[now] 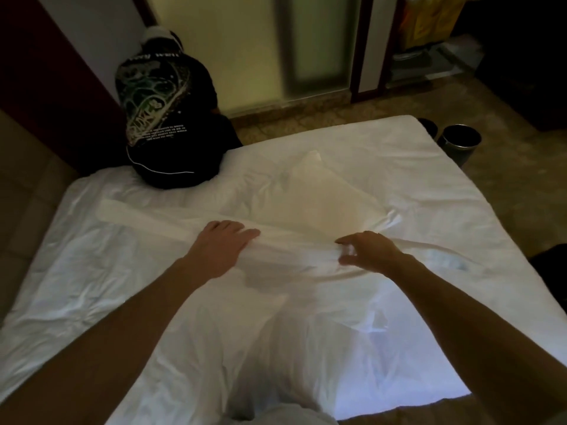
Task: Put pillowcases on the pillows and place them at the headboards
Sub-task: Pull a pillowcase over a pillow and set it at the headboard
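From the head camera, a bed (pixel 92 271) covered in white linen fills most of the frame. A pillow (pixel 325 194) lies flat near the middle of the bed, on the far side of both hands, one corner pointing away toward the far edge. Nearer than it, a white pillowcase (pixel 306 317) is spread over the bed from the hands toward the near edge, creased and loose. Its far edge is gathered into a ridge of cloth that runs left to right in front of the pillow.

The left hand (pixel 221 240) lies palm down on that ridge with its fingers straight and together; its grip is released and it only presses on the cloth. The right hand (pixel 368 250) is to its right on the same ridge. Its fingers and thumb are curled toward each other, grasping a small bunch of the pillowcase, which puckers there. The two hands are apart, with a stretch of the gathered edge between them. Both bare forearms reach in from the near corners of the view.

A second person (pixel 165 118) in a dark printed top sits on the far left edge of the bed, back turned. On the floor by the bed's far right corner stand two dark round bins (pixel 458 142). Farther off is a frosted glass door (pixel 316 41), blurred.
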{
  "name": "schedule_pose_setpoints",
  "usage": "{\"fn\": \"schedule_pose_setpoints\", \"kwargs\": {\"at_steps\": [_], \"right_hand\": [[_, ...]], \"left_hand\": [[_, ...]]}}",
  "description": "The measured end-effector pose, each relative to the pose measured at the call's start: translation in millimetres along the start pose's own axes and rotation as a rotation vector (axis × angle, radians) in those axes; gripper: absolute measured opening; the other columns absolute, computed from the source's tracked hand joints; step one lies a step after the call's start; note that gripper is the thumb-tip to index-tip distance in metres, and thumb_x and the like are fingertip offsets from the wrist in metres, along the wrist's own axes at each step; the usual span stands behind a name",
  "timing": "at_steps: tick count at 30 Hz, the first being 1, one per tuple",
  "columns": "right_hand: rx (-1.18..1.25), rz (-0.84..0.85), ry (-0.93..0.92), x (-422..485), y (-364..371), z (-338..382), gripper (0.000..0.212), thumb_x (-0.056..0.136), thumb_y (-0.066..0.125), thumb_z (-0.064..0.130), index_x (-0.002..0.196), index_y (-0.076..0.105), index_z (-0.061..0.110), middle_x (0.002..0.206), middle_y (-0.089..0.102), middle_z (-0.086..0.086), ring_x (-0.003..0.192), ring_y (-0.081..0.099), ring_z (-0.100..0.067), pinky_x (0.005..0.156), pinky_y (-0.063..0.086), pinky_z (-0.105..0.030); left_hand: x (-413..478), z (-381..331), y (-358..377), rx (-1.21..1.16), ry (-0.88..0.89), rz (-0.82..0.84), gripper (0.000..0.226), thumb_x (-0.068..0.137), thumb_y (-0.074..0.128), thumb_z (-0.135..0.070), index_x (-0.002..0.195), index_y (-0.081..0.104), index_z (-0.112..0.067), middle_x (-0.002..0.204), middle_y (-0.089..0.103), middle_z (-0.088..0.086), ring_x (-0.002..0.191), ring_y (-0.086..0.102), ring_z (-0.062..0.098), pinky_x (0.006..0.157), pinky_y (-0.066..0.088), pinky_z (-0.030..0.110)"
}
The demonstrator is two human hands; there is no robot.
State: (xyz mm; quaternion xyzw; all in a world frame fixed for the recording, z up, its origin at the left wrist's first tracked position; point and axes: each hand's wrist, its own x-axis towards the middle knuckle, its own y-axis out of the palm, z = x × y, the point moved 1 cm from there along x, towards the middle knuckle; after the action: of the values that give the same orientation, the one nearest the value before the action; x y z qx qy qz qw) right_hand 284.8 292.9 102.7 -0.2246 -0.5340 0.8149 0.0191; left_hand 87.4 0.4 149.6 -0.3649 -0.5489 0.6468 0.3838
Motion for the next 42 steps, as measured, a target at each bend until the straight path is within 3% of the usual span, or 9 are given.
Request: {"fn": "schedule_pose_setpoints", "kwargs": {"at_steps": [6,9,13,19,22,27,33,37,42], "right_hand": [[-0.078,0.019,-0.003,-4,9,-9,0.059,0.088,0.063,0.050,0.141,0.048,0.031,0.125,0.065,0.006,0.114,0.059,-0.018,0.097,0.043,-0.036],[-0.136,0.044,0.021,-3,14,-6,0.055,0.091,0.058,0.039,0.143,0.043,0.029,0.129,0.061,0.001,0.116,0.057,-0.021,0.098,0.042,-0.037],[-0.231,-0.035,0.037,-4,22,3,0.036,0.093,0.052,0.024,0.129,0.050,0.023,0.115,0.062,-0.001,0.104,0.059,-0.024,0.087,0.046,-0.037],[-0.287,-0.245,0.061,-17,36,12,0.022,0.085,0.058,0.013,0.105,0.059,0.022,0.088,0.068,0.003,0.081,0.063,-0.021,0.072,0.048,-0.033],[-0.285,-0.296,0.055,-23,40,21,0.021,0.080,0.059,0.007,0.096,0.061,0.019,0.078,0.067,0.002,0.073,0.062,-0.023,0.066,0.047,-0.032],[-0.335,-0.325,0.013,-30,32,43,0.022,0.075,0.055,0.005,0.090,0.061,0.020,0.073,0.064,0.004,0.070,0.060,-0.022,0.061,0.044,-0.031],[-0.380,-0.454,-0.156,-48,2,93,0.014,0.072,0.064,0.008,0.077,0.063,0.021,0.062,0.060,0.005,0.056,0.056,-0.020,0.046,0.016,-0.020],[-0.483,-0.502,-0.254,-60,-17,142,0.013,0.081,0.057,0.024,0.091,0.065,0.024,0.074,0.066,0.007,0.067,0.062,-0.017,0.049,0.026,-0.023],[-0.529,-0.546,-0.354,-78,-21,221,0.014,0.082,0.058,0.022,0.093,0.065,0.022,0.078,0.066,0.005,0.069,0.062,-0.019,0.050,0.034,-0.024]], "left_hand": [[-7,31,-10,0.026,-0.104,0.170,0.059,0.093,0.025,-0.064,0.143,0.039,-0.035,0.138,0.053,-0.008,0.126,0.048,0.016,0.108,0.025,0.039],[-15,34,-7,-0.017,-0.110,0.253,0.053,0.096,0.039,-0.054,0.146,0.034,-0.036,0.146,0.044,-0.008,0.135,0.038,0.016,0.113,0.019,0.042],[-23,26,-7,-0.013,-0.119,0.258,0.053,0.097,0.051,-0.039,0.147,0.033,-0.035,0.142,0.045,-0.004,0.129,0.041,0.018,0.105,0.030,0.039],[-43,37,-14,0.044,-0.052,0.175,0.056,0.088,0.062,-0.050,0.136,0.050,-0.024,0.123,0.057,0.002,0.111,0.053,0.022,0.092,0.043,0.035],[-59,46,-13,0.079,-0.124,0.137,0.043,0.089,0.064,-0.043,0.125,0.056,-0.022,0.112,0.062,0.002,0.102,0.058,0.022,0.088,0.045,0.035],[-91,40,-8,0.141,-0.179,0.079,0.025,0.081,0.075,-0.032,0.096,0.062,-0.017,0.080,0.065,0.001,0.073,0.062,0.024,0.066,0.046,0.034],[-146,67,-28,0.112,-0.288,-0.021,0.025,0.078,0.077,-0.032,0.090,0.062,-0.017,0.077,0.066,0.001,0.069,0.063,0.024,0.065,0.045,0.035],[-198,93,-41,0.098,-0.358,-0.092,0.024,0.079,0.077,-0.031,0.091,0.063,-0.017,0.076,0.067,0.001,0.068,0.064,0.025,0.065,0.046,0.036],[-291,117,-49,0.028,-0.447,-0.167,0.023,0.084,0.070,-0.036,0.098,0.064,-0.019,0.081,0.067,0.000,0.073,0.064,0.025,0.067,0.046,0.035]]}}
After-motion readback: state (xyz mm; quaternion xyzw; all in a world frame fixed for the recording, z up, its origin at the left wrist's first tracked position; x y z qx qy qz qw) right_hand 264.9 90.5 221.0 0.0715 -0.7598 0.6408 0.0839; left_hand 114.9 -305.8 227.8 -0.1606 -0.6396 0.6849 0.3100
